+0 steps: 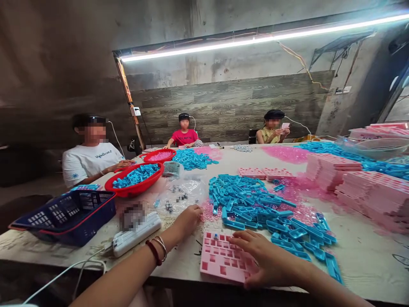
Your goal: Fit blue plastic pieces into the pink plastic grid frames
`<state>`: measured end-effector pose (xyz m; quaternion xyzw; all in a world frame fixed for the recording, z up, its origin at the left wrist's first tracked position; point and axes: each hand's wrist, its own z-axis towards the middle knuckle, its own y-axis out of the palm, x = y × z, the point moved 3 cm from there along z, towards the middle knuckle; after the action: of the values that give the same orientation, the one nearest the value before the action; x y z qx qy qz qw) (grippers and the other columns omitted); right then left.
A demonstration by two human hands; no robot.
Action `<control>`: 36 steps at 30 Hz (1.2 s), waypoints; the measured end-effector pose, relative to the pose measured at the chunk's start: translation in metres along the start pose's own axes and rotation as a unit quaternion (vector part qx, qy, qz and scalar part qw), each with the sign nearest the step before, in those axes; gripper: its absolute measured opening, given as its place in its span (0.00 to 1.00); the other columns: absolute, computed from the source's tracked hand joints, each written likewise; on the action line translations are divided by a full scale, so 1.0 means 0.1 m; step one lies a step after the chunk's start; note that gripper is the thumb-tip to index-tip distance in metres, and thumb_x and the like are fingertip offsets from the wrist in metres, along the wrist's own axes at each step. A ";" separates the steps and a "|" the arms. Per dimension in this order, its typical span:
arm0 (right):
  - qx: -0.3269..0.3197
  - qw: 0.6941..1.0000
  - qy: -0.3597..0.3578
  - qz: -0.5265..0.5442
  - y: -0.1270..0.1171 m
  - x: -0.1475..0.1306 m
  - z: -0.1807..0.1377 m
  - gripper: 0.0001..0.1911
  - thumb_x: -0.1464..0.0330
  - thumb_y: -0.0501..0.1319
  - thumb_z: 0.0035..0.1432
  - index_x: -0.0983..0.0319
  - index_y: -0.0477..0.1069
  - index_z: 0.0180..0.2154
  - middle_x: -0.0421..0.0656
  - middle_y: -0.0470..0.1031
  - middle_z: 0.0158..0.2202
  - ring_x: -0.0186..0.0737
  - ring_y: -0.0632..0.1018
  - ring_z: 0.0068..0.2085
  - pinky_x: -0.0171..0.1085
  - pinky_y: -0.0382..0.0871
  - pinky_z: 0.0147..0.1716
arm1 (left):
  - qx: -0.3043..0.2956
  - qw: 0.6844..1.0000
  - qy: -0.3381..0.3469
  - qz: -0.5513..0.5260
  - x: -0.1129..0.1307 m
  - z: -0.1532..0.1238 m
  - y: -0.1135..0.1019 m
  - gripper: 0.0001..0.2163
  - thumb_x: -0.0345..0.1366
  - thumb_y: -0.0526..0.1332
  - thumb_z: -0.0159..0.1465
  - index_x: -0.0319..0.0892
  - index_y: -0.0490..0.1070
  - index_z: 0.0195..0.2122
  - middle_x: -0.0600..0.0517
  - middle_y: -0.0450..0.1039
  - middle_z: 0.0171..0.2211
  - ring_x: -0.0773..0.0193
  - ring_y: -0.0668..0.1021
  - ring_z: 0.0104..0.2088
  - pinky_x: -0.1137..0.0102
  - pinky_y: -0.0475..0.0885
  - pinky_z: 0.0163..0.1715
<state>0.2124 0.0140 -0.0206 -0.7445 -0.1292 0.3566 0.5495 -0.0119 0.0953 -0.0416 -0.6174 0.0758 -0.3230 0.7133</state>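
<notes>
Holed pink plate on worktop. Right grip spread over its right side. Left grip beyond its far-left corner, curled; pinch unclear. One small part at its far row; other visible openings bare.

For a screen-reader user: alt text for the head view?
A person's right hand lies spread on a pink holed plate, the left hand beside small pink pieces. Blue trays are piled beyond the plate; three other people are at the table.
</notes>
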 end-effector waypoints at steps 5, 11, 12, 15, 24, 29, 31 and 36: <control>-0.014 1.000 0.010 0.003 -0.03 -0.02 -0.01 0.45 0.56 0.64 0.38 0.59 0.55 0.59 0.50 0.56 0.58 0.57 0.55 0.58 0.52 0.49 0.56 | 0.019 1.000 -0.016 0.014 -0.06 0.01 -0.01 0.09 0.25 0.51 0.57 0.38 0.71 0.30 0.48 0.69 0.35 0.63 0.72 0.35 0.69 0.67 0.38; -0.001 1.000 -0.010 -0.013 -0.03 -0.02 -0.01 0.44 0.56 0.64 0.39 0.60 0.56 0.58 0.50 0.57 0.58 0.56 0.58 0.57 0.51 0.51 0.55 | 0.050 0.998 -0.024 -0.029 -0.05 0.00 -0.06 0.12 0.22 0.52 0.54 0.38 0.72 0.34 0.47 0.70 0.36 0.62 0.73 0.37 0.69 0.67 0.40; 0.004 1.000 -0.014 -0.015 -0.03 -0.02 -0.01 0.44 0.56 0.64 0.39 0.60 0.56 0.58 0.50 0.58 0.57 0.56 0.59 0.56 0.51 0.52 0.55 | 0.059 0.997 -0.031 -0.047 -0.03 0.00 -0.07 0.13 0.22 0.52 0.52 0.38 0.72 0.35 0.47 0.70 0.36 0.63 0.73 0.37 0.69 0.67 0.40; 0.022 0.999 -0.033 -0.019 -0.03 -0.02 -0.01 0.43 0.55 0.65 0.38 0.59 0.57 0.57 0.50 0.59 0.56 0.55 0.61 0.55 0.50 0.56 0.53 | 0.078 0.989 -0.060 -0.106 0.04 0.00 -0.09 0.13 0.20 0.53 0.48 0.37 0.71 0.33 0.49 0.70 0.32 0.66 0.73 0.32 0.71 0.68 0.35; 0.031 0.998 -0.043 -0.031 -0.03 0.00 -0.01 0.44 0.55 0.64 0.40 0.59 0.55 0.58 0.51 0.59 0.56 0.56 0.62 0.54 0.51 0.56 0.52 | -0.004 0.938 -0.048 -0.343 0.36 -0.02 0.02 0.09 0.27 0.57 0.48 0.36 0.69 0.32 0.52 0.70 0.29 0.66 0.74 0.30 0.72 0.71 0.32; 0.031 0.998 -0.050 -0.038 -0.01 0.02 -0.01 0.45 0.55 0.65 0.39 0.58 0.54 0.59 0.50 0.59 0.56 0.55 0.62 0.54 0.50 0.56 0.52 | -0.024 0.952 -0.030 -0.303 0.43 -0.03 -0.02 0.11 0.27 0.59 0.48 0.38 0.72 0.34 0.51 0.72 0.32 0.65 0.74 0.33 0.70 0.71 0.36; 0.036 0.997 -0.056 -0.035 -0.01 0.02 -0.01 0.45 0.55 0.65 0.39 0.58 0.54 0.59 0.50 0.59 0.55 0.54 0.62 0.54 0.50 0.56 0.52 | -0.036 0.958 -0.023 -0.283 0.44 -0.04 -0.03 0.11 0.28 0.60 0.48 0.39 0.73 0.34 0.51 0.72 0.33 0.65 0.74 0.35 0.69 0.71 0.37; 0.036 0.997 -0.059 -0.035 -0.01 0.03 -0.01 0.45 0.54 0.65 0.39 0.58 0.54 0.58 0.50 0.60 0.55 0.53 0.61 0.54 0.49 0.56 0.52 | -0.054 0.946 -0.015 -0.318 0.44 -0.05 -0.01 0.10 0.29 0.60 0.49 0.38 0.73 0.34 0.51 0.72 0.33 0.66 0.74 0.35 0.70 0.72 0.38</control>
<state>0.2152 0.0155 -0.0210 -0.6966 -0.1743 0.3854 0.5796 0.0194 0.0668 -0.0296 -0.6517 -0.1179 -0.5193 0.5402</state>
